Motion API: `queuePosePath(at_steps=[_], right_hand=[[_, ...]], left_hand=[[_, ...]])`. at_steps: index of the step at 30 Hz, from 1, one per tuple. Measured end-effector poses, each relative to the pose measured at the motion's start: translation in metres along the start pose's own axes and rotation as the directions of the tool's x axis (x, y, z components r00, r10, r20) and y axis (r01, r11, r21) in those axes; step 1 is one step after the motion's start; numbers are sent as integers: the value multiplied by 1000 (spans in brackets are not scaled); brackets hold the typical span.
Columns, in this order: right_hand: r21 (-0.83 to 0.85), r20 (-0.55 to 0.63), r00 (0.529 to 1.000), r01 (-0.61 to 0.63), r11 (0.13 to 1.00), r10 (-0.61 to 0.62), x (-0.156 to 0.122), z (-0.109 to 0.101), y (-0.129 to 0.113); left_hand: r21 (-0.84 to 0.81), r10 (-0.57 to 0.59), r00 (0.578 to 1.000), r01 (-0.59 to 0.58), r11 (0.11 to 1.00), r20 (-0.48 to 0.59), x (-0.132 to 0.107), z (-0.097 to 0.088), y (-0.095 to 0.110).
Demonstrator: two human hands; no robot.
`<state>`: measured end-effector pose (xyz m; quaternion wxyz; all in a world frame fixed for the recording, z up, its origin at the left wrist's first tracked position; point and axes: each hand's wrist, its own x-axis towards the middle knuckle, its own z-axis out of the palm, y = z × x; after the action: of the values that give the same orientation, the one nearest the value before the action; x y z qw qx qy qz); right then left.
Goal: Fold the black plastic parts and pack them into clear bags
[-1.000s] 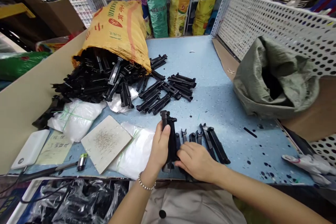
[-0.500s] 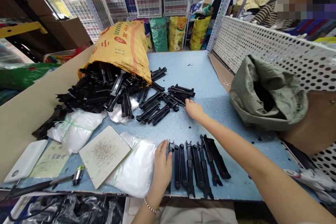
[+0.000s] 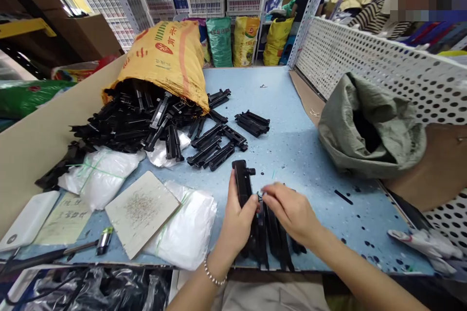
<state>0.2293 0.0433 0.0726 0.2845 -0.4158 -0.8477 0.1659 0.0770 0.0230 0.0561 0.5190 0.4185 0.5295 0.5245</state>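
Observation:
My left hand [image 3: 239, 218] is closed around a long black plastic part [image 3: 242, 182], holding it tilted up off the blue table [image 3: 292, 146]. My right hand [image 3: 292, 211] pinches at that part's lower end, over a row of several similar black parts [image 3: 275, 243] lying side by side at the near edge. A yellow sack [image 3: 170, 56] at the back left spills a large heap of the same black parts [image 3: 131, 119]. Small loose groups of them [image 3: 252, 123] lie mid-table.
A grey-green sack [image 3: 368, 126] slumps open at the right against a perforated white panel [image 3: 365, 58]. White plastic bags [image 3: 186, 228], a square board [image 3: 140, 206], a lighter [image 3: 104, 239] and a white box [image 3: 27, 221] lie at the near left. People sit beyond the panel.
My right hand came back from the mid-table group to the near row. My left hand lifted a black part upright from the row's left end.

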Motion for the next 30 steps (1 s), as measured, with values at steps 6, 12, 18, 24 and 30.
queuePosePath(at_steps=[6, 12, 18, 24, 30], right_hand=[[-362, 67, 936, 345, 866, -345, 39, -5, 21], [251, 328, 943, -29, 967, -57, 38, 0, 12], [299, 493, 870, -151, 942, -17, 42, -3, 10], [157, 321, 930, 136, 978, -180, 45, -6, 7], [321, 496, 868, -194, 927, 10, 43, 5, 5]], left_hand=[[5, -174, 975, 175, 985, 142, -29, -14, 12], [249, -78, 987, 41, 968, 141, -37, -31, 16], [170, -144, 980, 120, 978, 138, -36, -39, 18], [36, -289, 933, 288, 957, 216, -36, -37, 25], [49, -229, 958, 223, 973, 175, -36, -38, 21]])
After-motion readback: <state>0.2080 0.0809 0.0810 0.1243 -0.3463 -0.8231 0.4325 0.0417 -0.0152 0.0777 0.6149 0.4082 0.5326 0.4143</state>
